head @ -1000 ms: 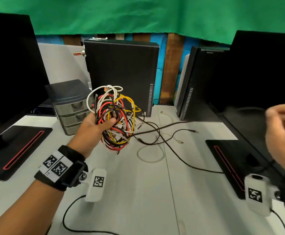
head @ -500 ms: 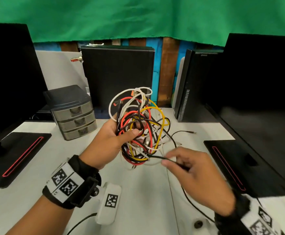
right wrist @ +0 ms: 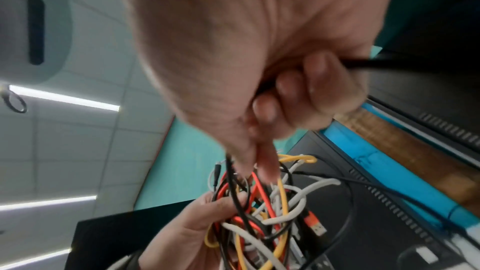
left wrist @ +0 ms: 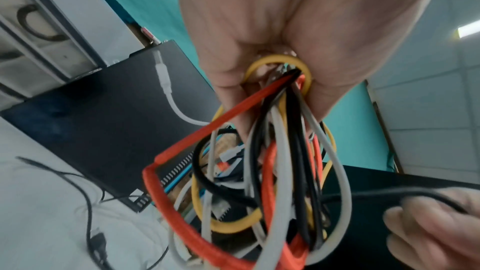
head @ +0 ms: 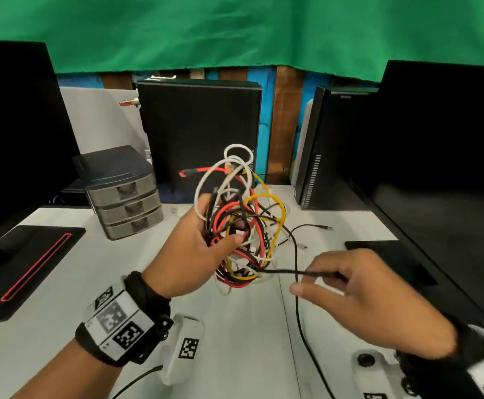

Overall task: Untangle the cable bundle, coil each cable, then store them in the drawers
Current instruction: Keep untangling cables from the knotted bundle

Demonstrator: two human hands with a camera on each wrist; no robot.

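One thin black cable (head: 292, 272) runs level from the multicoloured cable bundle (head: 239, 226), gripped by left hand (head: 197, 251), rightward into right hand (head: 370, 300) fingers (head: 307, 289), pinched on it.

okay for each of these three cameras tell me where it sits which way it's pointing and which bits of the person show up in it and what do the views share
Head: worn on the head, looking forward and down over the white table at the drawer unit; both forearms and hands show.
Left wrist: looks along the left hand gripping the cable bundle.
Right wrist: looks along the right hand pinching a black cable; the left hand shows below.
Shared: all three show the bundle and black cable.
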